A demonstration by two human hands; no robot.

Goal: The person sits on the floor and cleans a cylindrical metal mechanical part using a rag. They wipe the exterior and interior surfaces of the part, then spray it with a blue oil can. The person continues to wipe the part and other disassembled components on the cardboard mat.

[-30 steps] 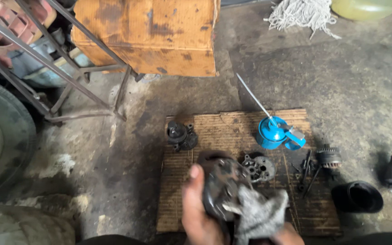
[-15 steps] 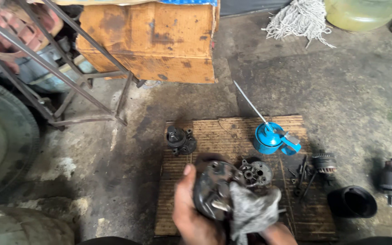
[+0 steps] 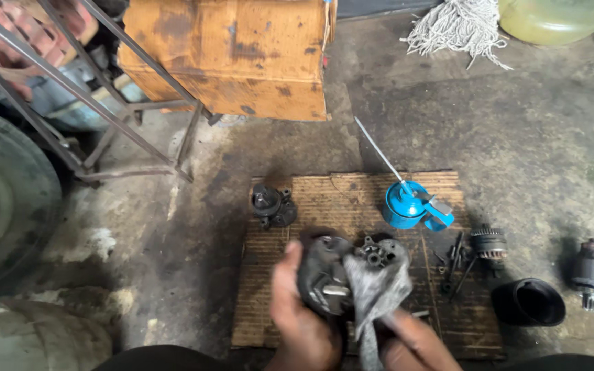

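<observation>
Left hand (image 3: 297, 316) gripping dark housing (image 3: 324, 275), right hand (image 3: 407, 343) holding rag (image 3: 376, 288)

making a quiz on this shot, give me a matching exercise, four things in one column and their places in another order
Things:
1. blue oil can
2. grey rag
3. round black housing
4. white mop head

Places:
a. gripped in the left hand
b. on the floor at the top edge
c. standing on the cardboard mat
d. pressed by the right hand

Pairs: 1-c, 2-d, 3-a, 4-b
</observation>
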